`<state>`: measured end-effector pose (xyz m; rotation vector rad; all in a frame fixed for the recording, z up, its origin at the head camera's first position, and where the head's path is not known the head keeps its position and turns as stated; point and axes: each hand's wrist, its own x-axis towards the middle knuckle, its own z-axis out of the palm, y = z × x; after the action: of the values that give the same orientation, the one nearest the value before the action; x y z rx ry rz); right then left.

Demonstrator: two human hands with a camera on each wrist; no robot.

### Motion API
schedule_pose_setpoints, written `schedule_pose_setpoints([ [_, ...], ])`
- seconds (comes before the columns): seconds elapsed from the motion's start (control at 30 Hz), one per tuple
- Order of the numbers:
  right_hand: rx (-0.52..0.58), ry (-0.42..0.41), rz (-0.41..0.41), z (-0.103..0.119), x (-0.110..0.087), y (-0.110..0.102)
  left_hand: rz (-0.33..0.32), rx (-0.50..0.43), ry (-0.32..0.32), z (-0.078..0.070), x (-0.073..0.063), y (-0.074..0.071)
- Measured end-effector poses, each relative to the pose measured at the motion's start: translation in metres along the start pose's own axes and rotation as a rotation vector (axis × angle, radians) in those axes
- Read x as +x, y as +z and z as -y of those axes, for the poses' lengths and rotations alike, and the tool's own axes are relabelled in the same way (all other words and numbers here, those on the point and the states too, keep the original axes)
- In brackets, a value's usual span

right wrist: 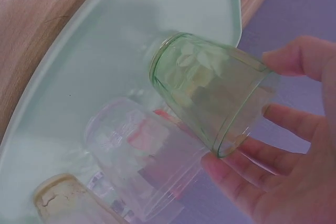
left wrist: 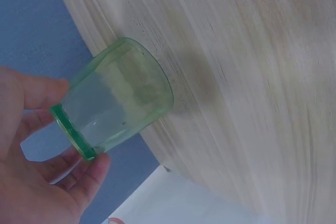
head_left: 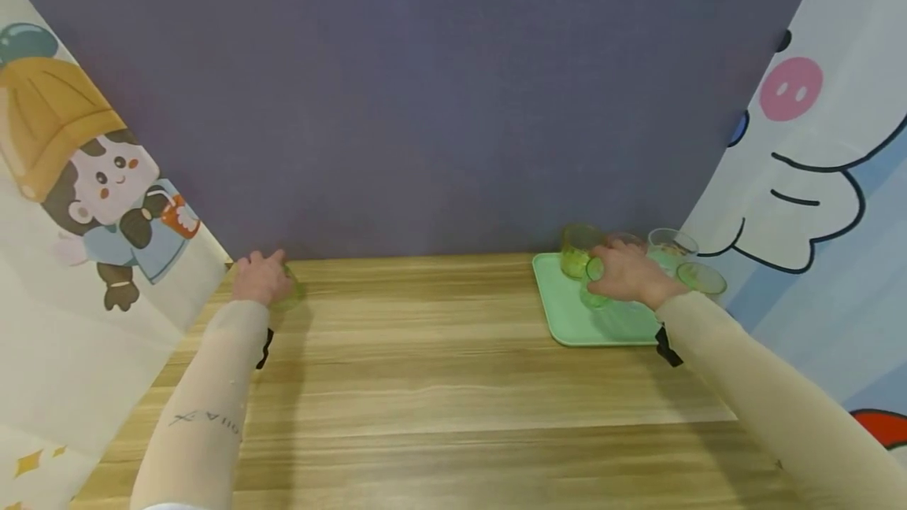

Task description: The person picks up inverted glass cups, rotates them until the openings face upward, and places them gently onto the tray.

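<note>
At the table's far left, my left hand (head_left: 262,280) holds a clear green cup (left wrist: 118,98) between thumb and fingers. The cup is upside down: its thick base is at the fingertips and its rim faces the wood. Whether the rim touches the table I cannot tell. On the right, my right hand (head_left: 629,272) grips another green cup (right wrist: 210,87) by its rim, base down over a pale green tray (head_left: 567,327). A clear cup (right wrist: 142,150) stands beside that one, and an amber-based cup (right wrist: 68,198) lies beyond it in the right wrist view.
Around my right hand are a yellow cup (head_left: 569,246), a clear cup (head_left: 673,241) and a greenish cup (head_left: 701,278). The wooden table (head_left: 425,352) ends at a dark back panel (head_left: 439,116). Printed side panels (head_left: 801,195) stand left and right.
</note>
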<state>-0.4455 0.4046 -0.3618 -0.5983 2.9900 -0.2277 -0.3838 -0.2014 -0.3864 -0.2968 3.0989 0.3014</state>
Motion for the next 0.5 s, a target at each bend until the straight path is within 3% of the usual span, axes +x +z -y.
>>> schedule_pose_setpoints([
  [0.5, 0.005, 0.004, -0.005, -0.0090, 0.0074, 0.0083, -0.013, -0.023, -0.019, -0.0032, -0.0017, 0.0013],
])
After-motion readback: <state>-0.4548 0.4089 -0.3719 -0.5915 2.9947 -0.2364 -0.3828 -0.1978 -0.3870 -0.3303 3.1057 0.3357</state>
